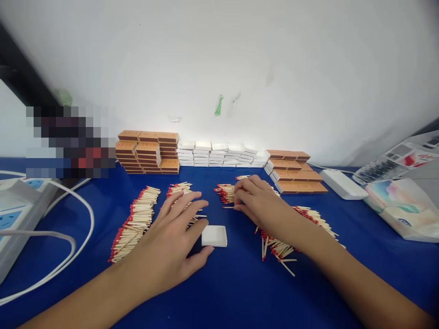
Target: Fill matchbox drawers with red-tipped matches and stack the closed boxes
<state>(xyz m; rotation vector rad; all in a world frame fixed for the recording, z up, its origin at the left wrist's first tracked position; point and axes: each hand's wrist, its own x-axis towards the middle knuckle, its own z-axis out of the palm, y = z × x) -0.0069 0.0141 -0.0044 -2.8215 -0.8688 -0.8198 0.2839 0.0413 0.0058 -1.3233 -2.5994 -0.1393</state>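
Observation:
A small white matchbox tray [214, 236] lies on the blue table [233, 288] between my hands. My left hand [173, 240] rests flat beside it with fingers spread, the thumb touching the tray's near left edge. My right hand [259, 201] is curled over a pile of red-tipped matches [224, 193], its fingers pinched together on several of them. More matches lie in heaps at the left [135, 224], under my left fingers [180, 188] and under my right forearm [310, 217].
Along the wall stand stacks of orange matchbox sleeves at the left [147, 157] and at the right [295, 173], with white inner trays [219, 155] between. A power strip [20, 205] with white cables sits left; a white adapter [343, 183] and packets lie right.

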